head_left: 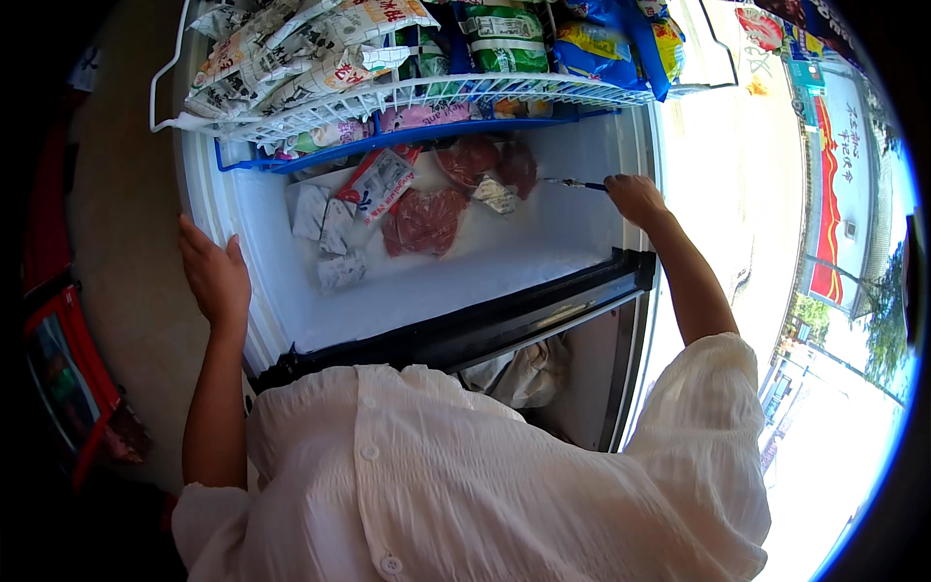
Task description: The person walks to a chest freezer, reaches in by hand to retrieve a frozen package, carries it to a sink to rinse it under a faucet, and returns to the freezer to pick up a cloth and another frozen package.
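My right hand (637, 200) is closed around a slim tool (580, 183) with a dark handle and a shiny metal end. The tool points left into a white chest freezer (262, 242), level with its right inner wall. Fingers apart, my left hand (215, 272) rests on or by the freezer's left rim and holds nothing. Frosty bags of red meat (424, 221) lie inside, with another dark red bag (517, 167) closest to the tool's tip. Beside them are a red and white packet (381, 182) and several whitish wrapped blocks (337, 228).
A white wire basket (417, 95) of packaged frozen goods spans the freezer's far side, above a blue-edged rack (359, 147). The black front edge (465, 325) runs close to my body. A red-framed case (73, 378) stands at left; bright daylight comes in at right.
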{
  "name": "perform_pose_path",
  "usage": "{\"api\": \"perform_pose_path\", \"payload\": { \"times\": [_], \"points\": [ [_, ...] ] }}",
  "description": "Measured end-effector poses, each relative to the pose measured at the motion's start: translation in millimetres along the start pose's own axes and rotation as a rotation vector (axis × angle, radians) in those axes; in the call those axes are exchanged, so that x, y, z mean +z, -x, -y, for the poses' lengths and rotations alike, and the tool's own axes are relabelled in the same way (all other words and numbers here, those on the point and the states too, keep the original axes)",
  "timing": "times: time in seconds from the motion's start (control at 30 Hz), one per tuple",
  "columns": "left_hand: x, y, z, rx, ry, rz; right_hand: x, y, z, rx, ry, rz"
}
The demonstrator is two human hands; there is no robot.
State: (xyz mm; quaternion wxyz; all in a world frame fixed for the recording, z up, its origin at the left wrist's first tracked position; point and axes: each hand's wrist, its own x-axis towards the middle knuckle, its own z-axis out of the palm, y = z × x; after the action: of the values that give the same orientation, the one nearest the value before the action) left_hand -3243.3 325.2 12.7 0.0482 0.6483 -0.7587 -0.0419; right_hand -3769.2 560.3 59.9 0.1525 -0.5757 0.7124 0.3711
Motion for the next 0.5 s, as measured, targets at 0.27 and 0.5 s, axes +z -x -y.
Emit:
{"api": "perform_pose_path", "payload": {
  "times": [0.27, 0.5],
  "points": [
    [0.3, -0.1, 0.5, -0.046, 0.026, 0.022, -21.8, -2.0, 0.6, -0.003, -0.040, -0.062],
    [-1.0, -1.7, -1.3, -0.034, 0.026, 0.038, 15.8, 2.2, -18.1, 0.008, 0.194, 0.148]
  ]
}}
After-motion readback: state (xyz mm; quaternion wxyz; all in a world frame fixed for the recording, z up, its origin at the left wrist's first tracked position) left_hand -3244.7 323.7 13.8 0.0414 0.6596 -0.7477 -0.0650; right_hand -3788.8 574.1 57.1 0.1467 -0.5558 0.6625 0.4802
